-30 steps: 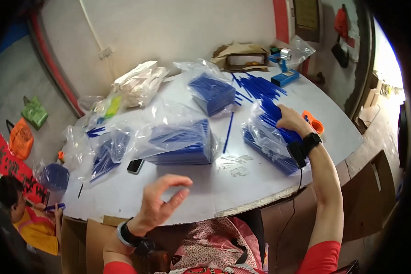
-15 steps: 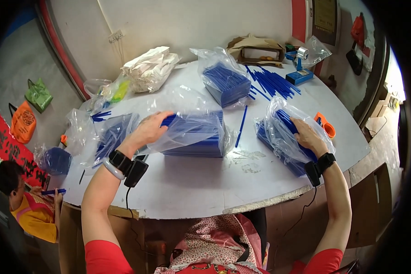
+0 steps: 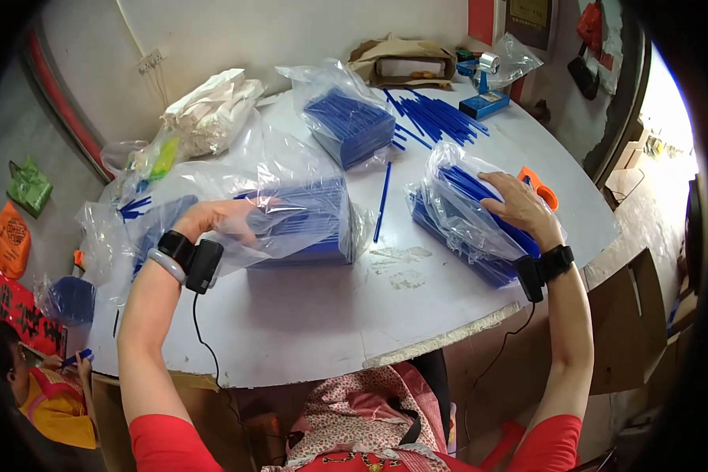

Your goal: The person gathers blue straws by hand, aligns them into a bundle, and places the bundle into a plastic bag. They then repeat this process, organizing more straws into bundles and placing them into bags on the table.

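My left hand [image 3: 226, 220] reaches into the loose mouth of a clear plastic bag [image 3: 291, 164], its fingers spread and seen through the film. They are beside the left end of a thick stack of thin blue sticks [image 3: 315, 224] inside that bag. To the right, my right hand [image 3: 521, 208] rests over a second clear bag [image 3: 448, 167], thumb and fingers apart. Under its palm lie blue sticks [image 3: 462, 182] in that bag, some sticking up above the rest. Film hides part of what each hand touches.
Another bagged bundle [image 3: 350, 126] stands behind, near loose blue sticks [image 3: 440, 114] and a blue tape dispenser [image 3: 484, 104]. One stick [image 3: 382, 202] lies between my hands. An orange ring-shaped item [image 3: 544, 193] is at right. At left, a person [image 3: 51, 385] holds blue sticks.
My left hand has gone from the stack's upper left edge further under the bag film. My right fingers have loosened from the sticks. The whole view has shifted.
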The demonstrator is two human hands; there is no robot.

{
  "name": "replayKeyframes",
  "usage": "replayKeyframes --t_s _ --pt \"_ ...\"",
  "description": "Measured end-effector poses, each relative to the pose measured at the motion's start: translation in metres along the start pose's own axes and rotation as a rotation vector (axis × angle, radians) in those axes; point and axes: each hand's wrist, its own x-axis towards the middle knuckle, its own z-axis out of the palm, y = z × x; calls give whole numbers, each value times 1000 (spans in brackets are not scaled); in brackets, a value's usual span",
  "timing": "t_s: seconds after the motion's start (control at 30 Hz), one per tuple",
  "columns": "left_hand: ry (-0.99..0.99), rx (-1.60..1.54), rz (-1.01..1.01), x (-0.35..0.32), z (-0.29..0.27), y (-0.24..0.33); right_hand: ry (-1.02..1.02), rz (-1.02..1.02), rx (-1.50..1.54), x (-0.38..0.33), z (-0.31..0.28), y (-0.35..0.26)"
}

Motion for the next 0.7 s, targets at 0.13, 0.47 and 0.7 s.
replayKeyframes --t_s 0.13,0.47,0.7 --pt "-9 -180 295 32 0 -21 -147 6 -49 -20 -8 24" --pt "432 265 159 13 37 -18 38 -182 41 6 39 32" --pt "1153 1277 454 6 27 -71 379 -245 -56 -64 -26 -31"
